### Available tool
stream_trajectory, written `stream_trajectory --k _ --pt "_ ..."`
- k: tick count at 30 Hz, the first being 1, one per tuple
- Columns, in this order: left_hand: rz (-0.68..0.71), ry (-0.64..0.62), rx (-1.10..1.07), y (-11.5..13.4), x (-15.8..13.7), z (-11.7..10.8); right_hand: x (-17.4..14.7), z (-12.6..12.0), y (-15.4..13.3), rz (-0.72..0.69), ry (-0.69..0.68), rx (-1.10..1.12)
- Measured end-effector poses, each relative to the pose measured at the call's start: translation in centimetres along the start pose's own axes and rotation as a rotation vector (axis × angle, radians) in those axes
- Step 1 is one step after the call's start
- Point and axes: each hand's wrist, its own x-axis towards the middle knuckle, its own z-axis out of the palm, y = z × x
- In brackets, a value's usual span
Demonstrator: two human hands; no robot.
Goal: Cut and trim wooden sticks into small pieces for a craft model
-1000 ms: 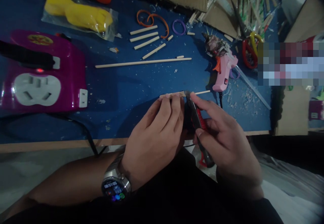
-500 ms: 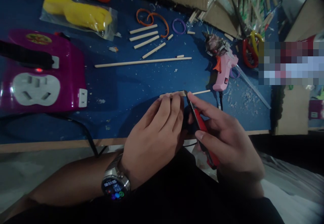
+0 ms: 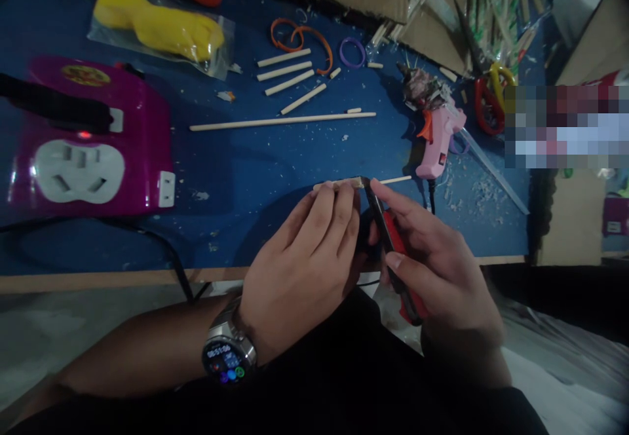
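Note:
My left hand lies palm down at the front of the blue table, its fingers bent and pressed on a thin wooden stick. One end of this wooden stick sticks out to the right, and a short wooden piece shows beyond the fingertips. My right hand is closed around a red and black utility knife. The knife's tip meets the wood just right of my left fingers, with my right index finger stretched along it. The exact contact of the blade is hard to make out.
Cut wooden sticks and a longer stick lie ahead. A pink glue gun with its cord is on the right, near red and yellow scissors. On the left stand a purple power socket box and bagged yellow material.
The whole view has shifted slightly, so things appear a little further right. Both hands keep their grips, and the knife stays at the same spot on the wood.

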Motion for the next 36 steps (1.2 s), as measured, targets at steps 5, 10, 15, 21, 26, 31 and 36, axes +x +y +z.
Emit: stream_trajectory --k 5,10,15,21,26,31,36 --pt "-0.004 -0.001 0.002 0.02 0.01 0.0 -0.14 0.22 0.18 -0.006 0.017 -0.003" --pt "0.003 -0.008 0.0 0.04 -0.04 0.02 -0.24 0.16 0.3 -0.026 0.013 -0.037" --pt "0.005 -0.004 -0.015 -0.02 -0.08 0.0 -0.16 0.14 0.31 -0.045 0.017 -0.081" --pt "0.01 -0.003 -0.018 -0.04 -0.06 0.04 -0.13 0.27 0.17 -0.032 0.025 -0.088" --pt "0.01 -0.003 -0.014 -0.05 0.02 -0.05 -0.06 0.26 0.08 -0.053 0.023 -0.11" --pt "0.018 0.001 -0.004 -0.06 0.06 0.03 -0.1 0.31 0.1 -0.045 0.032 -0.088" --pt "0.019 0.01 -0.012 -0.08 -0.04 0.15 0.01 0.46 0.36 -0.053 0.024 -0.027"
